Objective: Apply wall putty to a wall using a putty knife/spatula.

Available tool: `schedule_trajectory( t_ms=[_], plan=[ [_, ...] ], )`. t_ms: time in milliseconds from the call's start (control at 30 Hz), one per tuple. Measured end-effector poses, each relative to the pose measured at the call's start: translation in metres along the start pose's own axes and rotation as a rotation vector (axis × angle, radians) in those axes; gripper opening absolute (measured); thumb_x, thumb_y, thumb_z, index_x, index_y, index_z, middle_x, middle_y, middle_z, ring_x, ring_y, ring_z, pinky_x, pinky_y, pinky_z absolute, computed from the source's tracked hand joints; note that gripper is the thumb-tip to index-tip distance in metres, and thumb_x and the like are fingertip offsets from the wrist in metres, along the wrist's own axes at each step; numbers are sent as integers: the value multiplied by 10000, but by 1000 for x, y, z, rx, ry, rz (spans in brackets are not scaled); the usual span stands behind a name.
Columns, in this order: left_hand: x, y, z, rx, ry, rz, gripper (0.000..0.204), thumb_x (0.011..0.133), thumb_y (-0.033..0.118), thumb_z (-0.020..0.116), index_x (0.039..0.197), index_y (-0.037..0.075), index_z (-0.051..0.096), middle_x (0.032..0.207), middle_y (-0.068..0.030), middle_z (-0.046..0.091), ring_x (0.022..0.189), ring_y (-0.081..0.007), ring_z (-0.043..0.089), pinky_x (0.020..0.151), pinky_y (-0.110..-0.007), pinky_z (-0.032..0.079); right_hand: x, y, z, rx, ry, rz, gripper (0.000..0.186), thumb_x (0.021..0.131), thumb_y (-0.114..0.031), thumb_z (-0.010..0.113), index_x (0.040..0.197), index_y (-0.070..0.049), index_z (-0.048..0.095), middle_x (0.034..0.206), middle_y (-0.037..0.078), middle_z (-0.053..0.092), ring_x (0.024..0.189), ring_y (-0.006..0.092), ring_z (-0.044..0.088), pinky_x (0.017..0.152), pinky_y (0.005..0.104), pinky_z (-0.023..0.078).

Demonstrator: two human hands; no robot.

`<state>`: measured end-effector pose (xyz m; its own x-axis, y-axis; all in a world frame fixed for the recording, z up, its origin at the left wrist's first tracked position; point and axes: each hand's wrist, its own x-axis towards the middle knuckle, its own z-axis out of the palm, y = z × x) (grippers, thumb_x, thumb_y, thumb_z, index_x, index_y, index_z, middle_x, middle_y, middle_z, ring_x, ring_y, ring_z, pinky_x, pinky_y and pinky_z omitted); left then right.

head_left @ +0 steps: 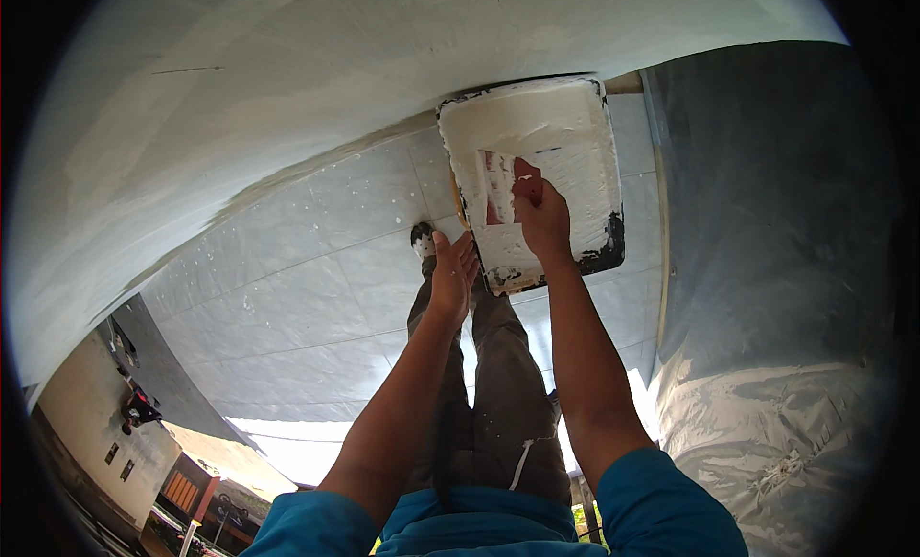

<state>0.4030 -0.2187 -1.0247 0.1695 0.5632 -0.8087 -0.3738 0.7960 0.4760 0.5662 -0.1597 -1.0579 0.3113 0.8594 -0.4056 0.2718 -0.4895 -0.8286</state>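
A black-edged rectangular tray (609,252) caked with white paste sits in the upper middle. My right hand (543,221) is closed on the reddish handle of a wide scraper (498,188), whose paste-smeared blade lies over the paste inside the tray. My left hand (450,279) has its fingers stretched out beside the tray's left side; I cannot tell whether they touch it. Below, my legs in dark trousers (503,384) show, with one shoe (422,241) left of the tray.
A pale plastered wall (287,68) curves across the top. Grey floor tiles (287,308) with white splashes lie below it. A dark grey surface with crumpled, dusty sheeting (767,432) is on the right. Another person (139,404) is in the distance at lower left.
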Motion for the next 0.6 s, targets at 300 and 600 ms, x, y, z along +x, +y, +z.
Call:
schedule_trajectory(
  t_ms=[300,600],
  plan=[
    [-1,3,1,1,-7,-5,1092,916,801,179,1514,-112,146,1603,-269,158,1508,-348,140,1225,-438,109,-14,-22,24,-122,20,-164,187,893,-153,631,949,18,579,822,235,667,819,447,654,694,454,517],
    [-2,0,6,-9,-3,-19,1094,915,801,180,1516,-112,138,1605,-267,152,1510,-346,131,1226,-428,105,-20,-11,24,-299,-24,-150,134,885,-110,577,914,19,553,817,253,653,802,457,643,687,494,505]
  ],
)
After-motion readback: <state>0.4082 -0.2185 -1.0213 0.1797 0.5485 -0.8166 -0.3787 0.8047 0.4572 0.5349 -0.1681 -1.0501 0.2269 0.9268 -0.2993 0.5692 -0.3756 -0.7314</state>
